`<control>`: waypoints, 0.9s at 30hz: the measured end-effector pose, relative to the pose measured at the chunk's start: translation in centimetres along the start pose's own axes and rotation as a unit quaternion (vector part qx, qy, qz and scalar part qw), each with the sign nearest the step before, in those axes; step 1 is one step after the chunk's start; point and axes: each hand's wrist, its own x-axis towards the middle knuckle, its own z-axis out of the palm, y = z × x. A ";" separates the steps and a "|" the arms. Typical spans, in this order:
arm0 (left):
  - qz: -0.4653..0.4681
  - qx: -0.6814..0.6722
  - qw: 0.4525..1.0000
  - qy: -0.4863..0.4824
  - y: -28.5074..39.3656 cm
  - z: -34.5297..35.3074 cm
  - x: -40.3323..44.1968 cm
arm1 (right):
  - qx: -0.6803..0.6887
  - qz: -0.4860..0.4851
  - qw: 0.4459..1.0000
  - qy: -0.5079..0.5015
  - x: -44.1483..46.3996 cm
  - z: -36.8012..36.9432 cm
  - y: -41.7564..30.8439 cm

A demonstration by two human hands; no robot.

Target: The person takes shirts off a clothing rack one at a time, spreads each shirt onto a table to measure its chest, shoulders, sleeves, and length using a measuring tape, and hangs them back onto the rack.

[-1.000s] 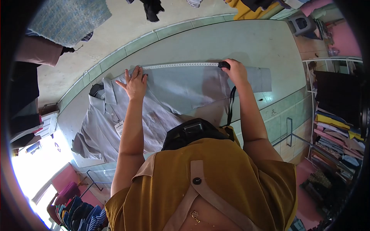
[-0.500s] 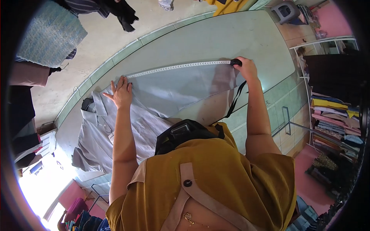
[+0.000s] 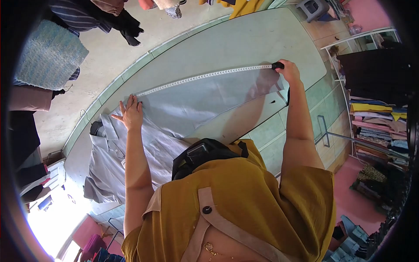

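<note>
A grey button-up shirt (image 3: 104, 168) lies on the table, its collar to the left and one sleeve (image 3: 187, 102) stretched out to the right. Along the sleeve's upper edge runs a white measuring strip, pulled from a black tape measure (image 3: 277, 65). My left hand (image 3: 132, 115) lies with fingers spread on the shirt's shoulder, fingertips at the strip's left end. Closed around the tape measure's case, my right hand (image 3: 291, 72) is just above the cuff end of the sleeve. A dark strap hangs below it, partly hidden by my forearm.
The pale table (image 3: 262, 35) has a rounded far edge. A black waist bag (image 3: 207, 153) sits at my front. Folded clothes (image 3: 375, 131) are stacked on a shelf at right, beside a metal rail (image 3: 345, 139). Garments (image 3: 52, 52) hang at upper left. A grey stool (image 3: 312, 9) stands at upper right.
My right hand has moved right with the tape measure, drawing out more strip toward the cuff. My left hand stays on the shoulder. The view has shifted slightly.
</note>
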 end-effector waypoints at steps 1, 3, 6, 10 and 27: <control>0.002 0.000 1.000 0.000 0.0 0.0 0.0 | -0.001 0.003 1.000 -0.005 0.1 -0.2 0.2; -0.004 0.002 1.000 -0.004 0.0 -0.1 0.0 | -0.002 0.007 1.000 -0.009 0.4 -0.4 0.7; 0.000 0.000 1.000 0.001 0.0 0.0 0.0 | 0.008 -0.001 1.000 -0.019 0.8 -0.9 1.3; -0.003 -0.002 1.000 -0.002 0.0 0.0 0.0 | 0.011 0.009 1.000 -0.024 1.3 -0.9 2.4; -0.003 -0.014 1.000 0.003 -0.1 0.2 0.0 | 0.070 -0.047 0.995 -0.055 1.9 -1.0 3.6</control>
